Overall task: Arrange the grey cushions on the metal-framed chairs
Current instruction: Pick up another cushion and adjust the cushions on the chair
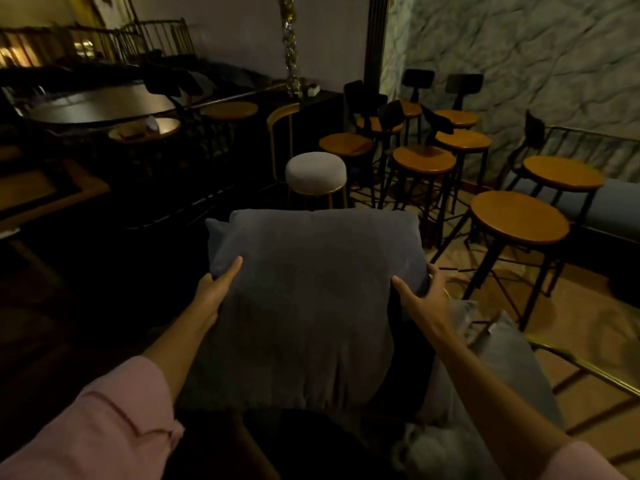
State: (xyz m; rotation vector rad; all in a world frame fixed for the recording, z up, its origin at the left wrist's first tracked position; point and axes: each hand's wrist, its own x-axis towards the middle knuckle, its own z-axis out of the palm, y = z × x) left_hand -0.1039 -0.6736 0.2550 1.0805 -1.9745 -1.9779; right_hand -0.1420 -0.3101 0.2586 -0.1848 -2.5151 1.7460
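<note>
A large grey cushion (pixel 311 299) fills the middle of the head view, held up in front of me. My left hand (pixel 216 289) grips its left edge, thumb lying on the face. My right hand (pixel 420 294) grips its right edge, fingers wrapped behind. A second, lighter grey cushion (pixel 498 379) lies below and right of it, beside a gold metal chair frame (pixel 588 368). What the held cushion rests on is hidden in the dark.
Several wooden-topped bar stools on black metal legs (pixel 519 216) crowd the right side. A white padded stool with gold legs (pixel 316 173) stands just beyond the cushion. A dark round table (pixel 100 105) and low tables sit at the left. A stone-patterned wall is behind.
</note>
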